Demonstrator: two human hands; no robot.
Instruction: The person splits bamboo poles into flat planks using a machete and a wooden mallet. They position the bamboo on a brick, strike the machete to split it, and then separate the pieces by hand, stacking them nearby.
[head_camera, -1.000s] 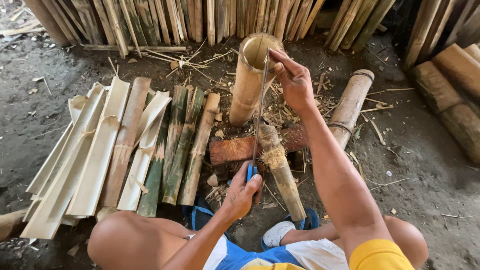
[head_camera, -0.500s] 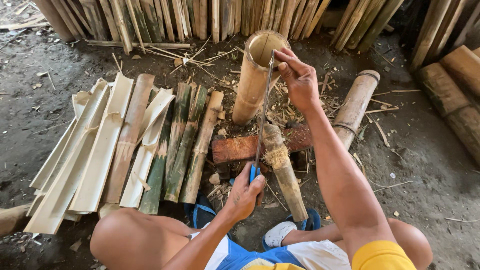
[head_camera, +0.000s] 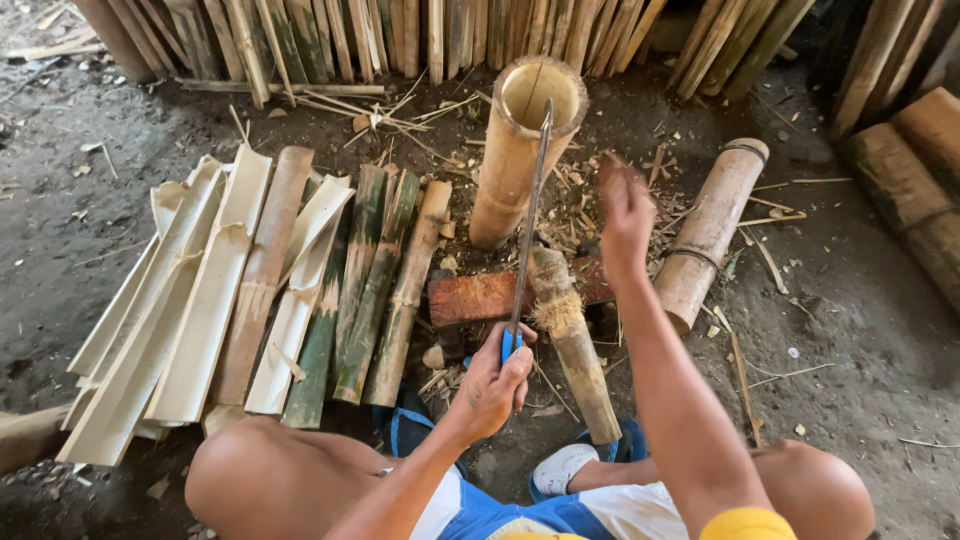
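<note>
My left hand (head_camera: 495, 380) grips the blue handle of a long knife (head_camera: 530, 220). The blade runs up to the rim of an upright hollow bamboo section (head_camera: 515, 150) and rests across its open top. My right hand (head_camera: 625, 215) hovers blurred to the right of the bamboo, fingers apart, holding nothing. Just below it a worn wooden club (head_camera: 575, 345) lies slanted across a reddish wood block (head_camera: 480, 297) on the ground.
Several split bamboo slats (head_camera: 230, 290) lie side by side at left. A round bamboo piece (head_camera: 710, 230) lies at right, thick logs (head_camera: 905, 190) farther right. Bamboo poles (head_camera: 420, 35) lean along the back. My bare knees and blue sandals (head_camera: 410, 435) sit near the bottom edge.
My right hand left the knife's tip at the bamboo rim and dropped down and right, toward the club. The left hand kept hold of the handle.
</note>
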